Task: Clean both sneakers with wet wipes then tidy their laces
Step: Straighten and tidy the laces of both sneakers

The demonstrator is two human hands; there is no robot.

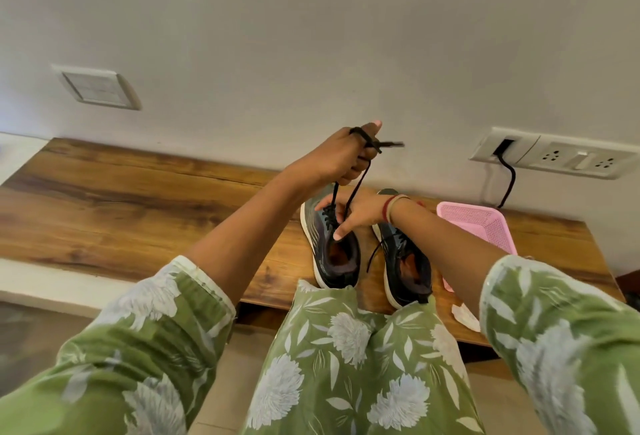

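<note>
The black lace (356, 185) of the left-hand dark sneaker with a white sole (332, 247) runs up taut in two strands from the eyelets to my left hand (341, 154). That hand is raised above the shoe, its fingers curled tight on the lace, which is wound round them, and the tip of the lace sticks out to the right of my knuckles. My right hand (353, 214) sits low on the top of the same sneaker, at the lacing. Its fingers close round the two strands where they leave the shoe, and the thumb points down towards the shoe's opening.

The sneaker stands on a brown wooden tabletop (138, 199), toe towards the far wall. Just to its right stands the matching second sneaker (405, 268), with one loose lace end (375, 254) trailing down between the pair. A pink plastic mesh basket (485, 226) lies further right, partly hidden behind my right forearm. A crumpled white wipe (465, 317) lies at the near right edge of the tabletop. On the far wall a white socket panel (568, 157) carries a black cable (509, 178), and a white switch plate (98, 88) sits well off to the left.
</note>
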